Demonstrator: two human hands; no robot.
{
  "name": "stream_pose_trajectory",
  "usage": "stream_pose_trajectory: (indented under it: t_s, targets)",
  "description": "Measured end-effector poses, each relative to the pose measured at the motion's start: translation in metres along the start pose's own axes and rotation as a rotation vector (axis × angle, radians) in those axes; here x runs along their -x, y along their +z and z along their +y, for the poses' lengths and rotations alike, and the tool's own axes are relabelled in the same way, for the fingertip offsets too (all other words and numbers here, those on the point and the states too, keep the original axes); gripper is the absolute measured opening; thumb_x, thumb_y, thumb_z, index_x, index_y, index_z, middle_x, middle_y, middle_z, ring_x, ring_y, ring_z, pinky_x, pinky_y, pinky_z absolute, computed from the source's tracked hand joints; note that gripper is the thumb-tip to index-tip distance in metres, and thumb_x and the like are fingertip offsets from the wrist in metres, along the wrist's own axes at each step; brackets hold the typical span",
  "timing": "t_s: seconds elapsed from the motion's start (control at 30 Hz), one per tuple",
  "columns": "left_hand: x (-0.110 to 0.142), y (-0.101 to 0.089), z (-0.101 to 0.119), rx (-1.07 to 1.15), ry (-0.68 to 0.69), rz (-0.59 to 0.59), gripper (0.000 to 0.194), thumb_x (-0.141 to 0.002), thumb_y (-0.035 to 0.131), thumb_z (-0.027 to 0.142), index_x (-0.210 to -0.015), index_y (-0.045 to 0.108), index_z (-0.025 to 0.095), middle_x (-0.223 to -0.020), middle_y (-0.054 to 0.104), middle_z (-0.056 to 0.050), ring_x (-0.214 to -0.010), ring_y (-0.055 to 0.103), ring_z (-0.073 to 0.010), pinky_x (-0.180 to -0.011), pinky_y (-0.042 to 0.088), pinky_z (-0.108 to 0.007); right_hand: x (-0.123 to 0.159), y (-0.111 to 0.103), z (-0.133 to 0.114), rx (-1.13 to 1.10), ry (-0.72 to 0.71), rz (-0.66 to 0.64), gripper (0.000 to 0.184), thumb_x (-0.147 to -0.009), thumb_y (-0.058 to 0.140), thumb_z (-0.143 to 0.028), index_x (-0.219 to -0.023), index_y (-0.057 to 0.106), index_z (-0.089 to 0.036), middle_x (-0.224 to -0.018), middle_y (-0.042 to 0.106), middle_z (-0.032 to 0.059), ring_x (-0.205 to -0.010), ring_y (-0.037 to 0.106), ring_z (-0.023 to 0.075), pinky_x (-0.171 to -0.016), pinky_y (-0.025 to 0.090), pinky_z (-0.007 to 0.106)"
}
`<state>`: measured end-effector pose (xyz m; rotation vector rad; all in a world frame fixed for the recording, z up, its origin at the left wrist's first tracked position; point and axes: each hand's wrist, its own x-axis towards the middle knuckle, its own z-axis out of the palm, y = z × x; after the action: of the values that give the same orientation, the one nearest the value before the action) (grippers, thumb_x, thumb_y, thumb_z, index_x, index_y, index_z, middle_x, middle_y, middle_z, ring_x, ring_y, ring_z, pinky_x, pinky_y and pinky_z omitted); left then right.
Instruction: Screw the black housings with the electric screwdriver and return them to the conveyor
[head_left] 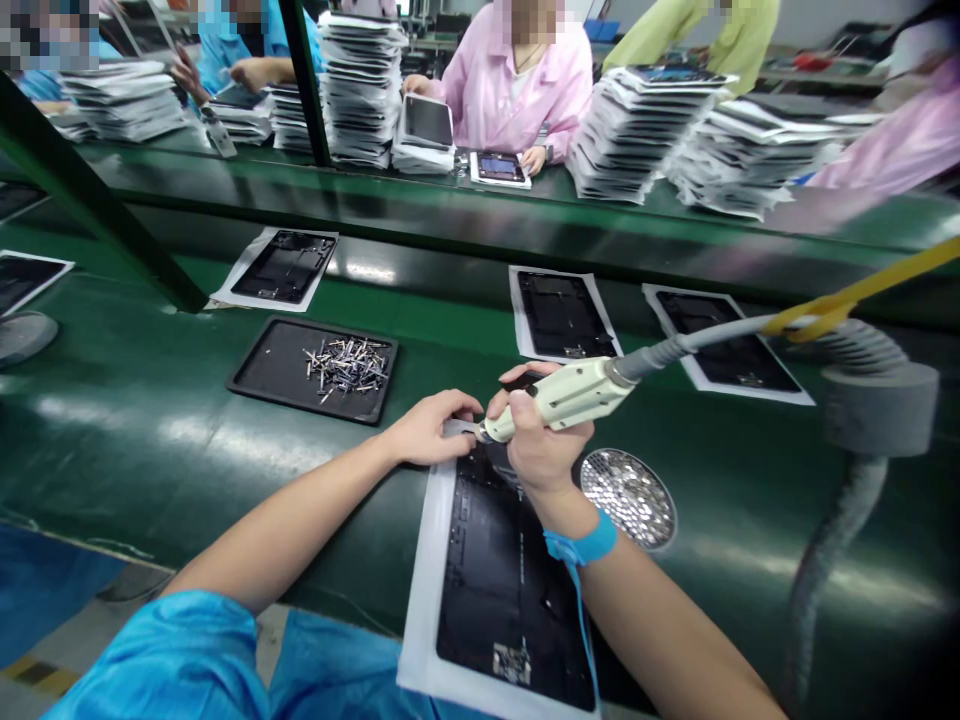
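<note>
My right hand (pixel 547 450) is wrapped around a pale cream corded electric screwdriver (pixel 574 395), tilted with its tip down to the left. Its tip meets a small light-grey piece (pixel 457 428) that my left hand (pixel 435 428) pinches between thumb and fingers; what that piece is, I cannot make out. Both hands are over the top edge of a black tablet housing (pixel 502 580), which lies on a white sheet (pixel 424 610) in front of me. A blue wrist strap (pixel 585 540) circles my right wrist, its cord hanging over the housing.
A black tray (pixel 262 360) holds a pile of small metal parts (pixel 349 368). Right of the housing is a round dish of shiny pieces (pixel 628 498). More housings (pixel 562 312) lie beyond. A grey duct (pixel 877 410) stands right; co-workers (pixel 517 80) sit opposite behind stacks (pixel 360 90).
</note>
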<state>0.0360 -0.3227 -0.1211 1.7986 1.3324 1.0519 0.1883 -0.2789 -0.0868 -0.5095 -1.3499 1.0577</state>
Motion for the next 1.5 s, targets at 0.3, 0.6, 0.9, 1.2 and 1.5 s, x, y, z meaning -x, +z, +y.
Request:
stream_pose_trajectory:
  t_s: [0.3, 0.6, 0.9, 1.2, 1.5]
  targets:
    - [-0.005, 0.004, 0.001, 0.021, -0.130, 0.161, 0.020, -0.094, 0.051, 0.026, -0.095, 0.068, 0.016, -0.088, 0.071, -0.003, -0.076, 0.062, -0.0151, -0.072, 0.049, -0.026, 0.008, 0.002, 0.007, 0.032, 0.062, -0.057, 0.027, -0.088, 0.074, -0.025, -0.112, 0.062, -0.024, -0.097, 0.068, 0.0003, -0.062, 0.068, 0.0116, -0.070, 0.064, 0.034]
    - [-0.004, 0.004, 0.003, -0.023, -0.111, 0.161, 0.019, -0.094, 0.050, 0.022, -0.095, 0.069, 0.017, -0.088, 0.072, -0.003, -0.078, 0.064, -0.0157, -0.074, 0.050, -0.026, 0.011, 0.001, 0.014, 0.015, 0.114, -0.075, 0.031, -0.085, 0.076, -0.027, -0.112, 0.060, -0.024, -0.089, 0.066, -0.0022, -0.067, 0.069, 0.0129, -0.069, 0.062, 0.032]
    - [-0.005, 0.005, -0.001, -0.047, -0.101, 0.170, 0.020, -0.093, 0.050, 0.019, -0.094, 0.070, 0.016, -0.088, 0.072, -0.003, -0.078, 0.064, -0.0156, -0.073, 0.050, -0.026, 0.011, -0.001, 0.005, 0.034, 0.089, -0.047, 0.027, -0.087, 0.072, -0.024, -0.111, 0.059, -0.024, -0.096, 0.068, -0.0006, -0.061, 0.068, 0.0109, -0.062, 0.060, 0.028]
    - [-0.004, 0.000, -0.002, -0.073, 0.033, 0.055, 0.015, -0.083, 0.054, 0.012, -0.085, 0.068, 0.017, -0.086, 0.069, -0.004, -0.082, 0.064, -0.0164, -0.078, 0.051, -0.029, 0.015, -0.005, 0.003, 0.024, 0.105, -0.055, 0.026, -0.087, 0.072, -0.023, -0.110, 0.059, -0.023, -0.093, 0.067, -0.0012, -0.057, 0.067, 0.0110, -0.060, 0.061, 0.029]
    - [-0.001, -0.003, -0.003, -0.088, 0.136, -0.104, 0.010, -0.077, 0.077, 0.023, -0.084, 0.070, 0.020, -0.102, 0.070, -0.008, -0.104, 0.062, -0.0227, -0.097, 0.051, -0.037, 0.005, -0.004, -0.010, -0.053, 0.044, -0.015, 0.024, -0.090, 0.070, -0.021, -0.111, 0.060, -0.026, -0.096, 0.067, -0.0008, -0.056, 0.066, 0.0103, -0.051, 0.057, 0.027]
